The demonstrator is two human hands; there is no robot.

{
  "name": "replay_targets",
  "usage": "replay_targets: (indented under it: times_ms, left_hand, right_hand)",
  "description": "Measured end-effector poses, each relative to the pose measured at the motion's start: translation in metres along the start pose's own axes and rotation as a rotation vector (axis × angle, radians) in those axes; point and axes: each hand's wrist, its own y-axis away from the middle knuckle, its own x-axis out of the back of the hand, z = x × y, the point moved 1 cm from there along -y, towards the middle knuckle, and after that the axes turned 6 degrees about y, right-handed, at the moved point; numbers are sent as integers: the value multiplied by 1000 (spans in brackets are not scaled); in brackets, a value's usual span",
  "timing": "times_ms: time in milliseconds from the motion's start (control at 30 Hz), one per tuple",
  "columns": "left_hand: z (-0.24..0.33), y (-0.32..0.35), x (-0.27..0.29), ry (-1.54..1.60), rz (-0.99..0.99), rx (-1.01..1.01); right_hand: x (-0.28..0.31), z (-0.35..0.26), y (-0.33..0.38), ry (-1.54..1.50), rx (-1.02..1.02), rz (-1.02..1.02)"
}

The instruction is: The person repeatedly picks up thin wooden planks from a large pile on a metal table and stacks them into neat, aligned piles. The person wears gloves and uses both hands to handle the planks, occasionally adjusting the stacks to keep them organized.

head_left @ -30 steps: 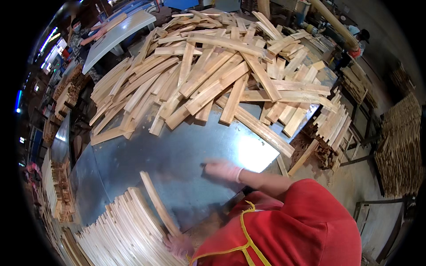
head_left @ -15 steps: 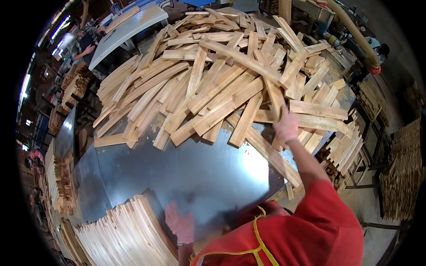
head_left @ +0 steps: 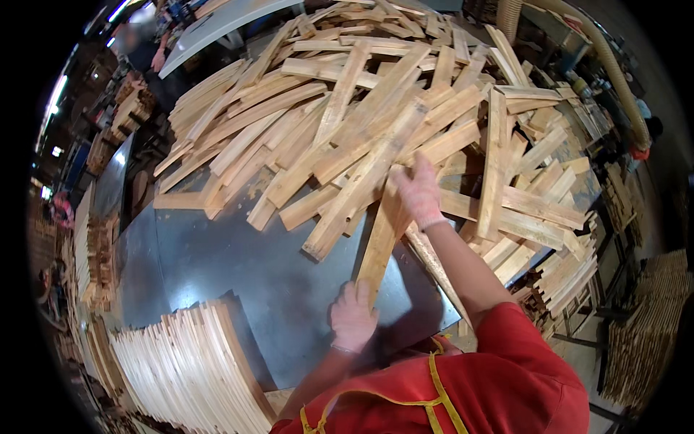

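A wooden board slants between my two gloved hands, over the front of the heap. My left hand is closed around its near end, above the metal tabletop. Higher up, my right hand grips the same board near its far end; part of that end is hidden by the fingers. Just left of it lies a long board, with its near end jutting over the bare metal. The heap of loose boards spreads behind both hands, the pieces crossing at many angles.
A neat row of boards on edge stands at the near left of the metal table. Stacked timber rises at the far right. Beyond the heap are a pale table, a ribbed hose and another person at the left.
My left hand has risen from beside the row and taken hold of a board's near end. My right hand has moved left with the board. Some boards on the heap have shifted.
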Motion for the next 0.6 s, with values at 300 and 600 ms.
replay_targets:
  times_ms: [300, 600]
  left_hand:
    - [-80, 149, 52, 309, 235, 203]
    - [-262, 299, -16, -283, 687, 244]
  right_hand:
    - [80, 54, 30, 741, 193, 418]
    - [140, 175, 63, 1111, 288, -239]
